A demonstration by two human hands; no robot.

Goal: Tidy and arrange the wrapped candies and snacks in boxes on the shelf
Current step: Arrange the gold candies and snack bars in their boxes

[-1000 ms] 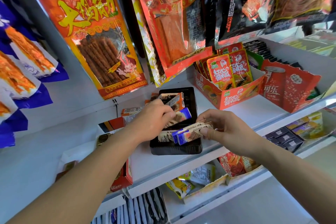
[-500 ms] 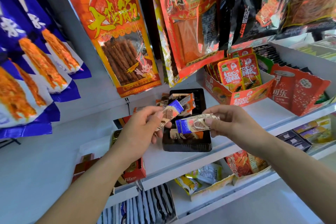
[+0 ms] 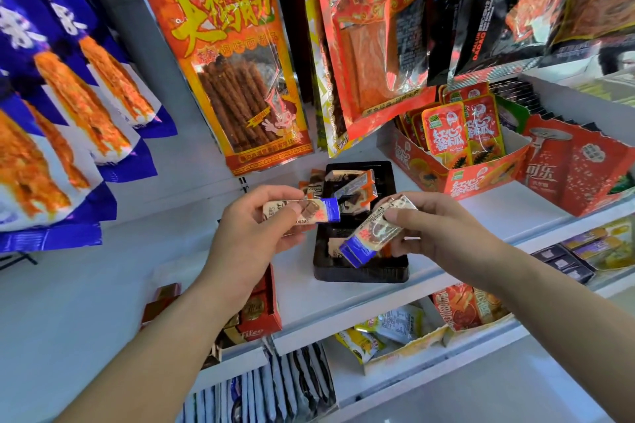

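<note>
One candy bar [image 3: 302, 213] is pinched in the left hand [image 3: 254, 237], stacked bars [image 3: 372, 237] gripped in the right hand [image 3: 446, 233], over a black tray [image 3: 360, 275].

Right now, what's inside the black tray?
Orange-ended wrapped bars lie jumbled at the back of the black tray. Its middle and front are mostly covered by the pair of bars in the right hand and the single bar in the left hand.

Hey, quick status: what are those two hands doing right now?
Left hand grips one blue-ended bar. Right hand grips stacked bars. Black tray beneath, nothing blocking.
</note>
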